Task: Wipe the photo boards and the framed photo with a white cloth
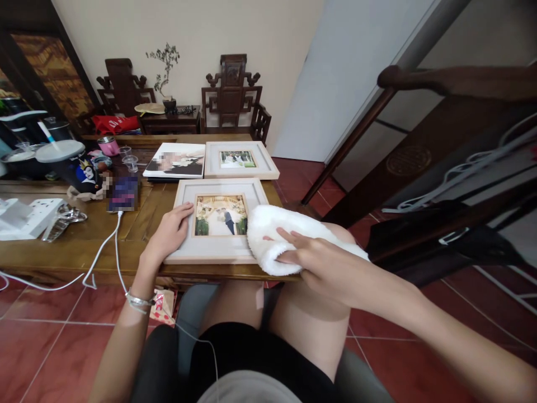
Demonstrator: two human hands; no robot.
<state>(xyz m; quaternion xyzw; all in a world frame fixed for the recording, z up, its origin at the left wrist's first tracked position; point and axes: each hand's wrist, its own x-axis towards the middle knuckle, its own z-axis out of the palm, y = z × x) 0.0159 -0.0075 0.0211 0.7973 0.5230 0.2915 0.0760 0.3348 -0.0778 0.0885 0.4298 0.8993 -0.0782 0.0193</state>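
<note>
A pale wooden picture frame (222, 258) with a small wedding photo in a wide white mat lies face up at the table's near edge. My left hand (170, 232) grips its left border, fingers bent over the side and fingertips on the front. On the frame's right side lies a fluffy white cloth (272, 229), bunched over the border and hanging past the table's corner. My right hand (308, 254) is closed on this cloth, its fingers partly sunk in the pile. The cloth hides the frame's lower right corner.
Behind lie a second picture frame (268, 162) and a white photo book (168, 154). On the left are a phone (123, 194) on a white cable, a black lidded cup (79, 170), a power strip (39, 218) and small clear cups (131, 162). A dark wooden chair (419, 129) stands right.
</note>
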